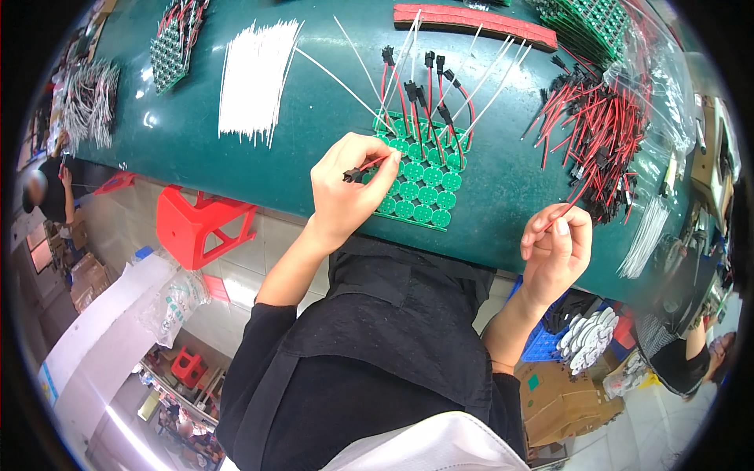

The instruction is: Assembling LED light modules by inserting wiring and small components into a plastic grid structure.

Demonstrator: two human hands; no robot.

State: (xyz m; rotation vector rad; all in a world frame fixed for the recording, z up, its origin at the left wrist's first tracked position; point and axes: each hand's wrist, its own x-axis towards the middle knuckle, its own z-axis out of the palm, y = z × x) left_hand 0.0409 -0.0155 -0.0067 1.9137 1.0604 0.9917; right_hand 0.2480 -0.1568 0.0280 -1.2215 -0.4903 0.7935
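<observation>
A green panel of round circuit boards [429, 195] lies near the table's front edge. Several red-and-black wire leads [432, 98] with black plugs rise from its far rows, among thin white ties [487, 74] that slant outward. My left hand [352, 188] is over the panel's left side, fingers pinched on a wire lead [369, 166] whose black plug points left. My right hand [559, 250] is right of the panel, beside a heap of red-and-black leads [593, 129]. Its thumb and fingers pinch a red wire [575, 196] at the heap's near end.
A sheaf of white ties [258, 85] lies left of the panel; more ties [646, 237] lie far right. Behind are a red bar [474, 27], stacked green panels [577, 30] and a wired panel [171, 55]. A red stool [196, 224] stands left; people work at both sides.
</observation>
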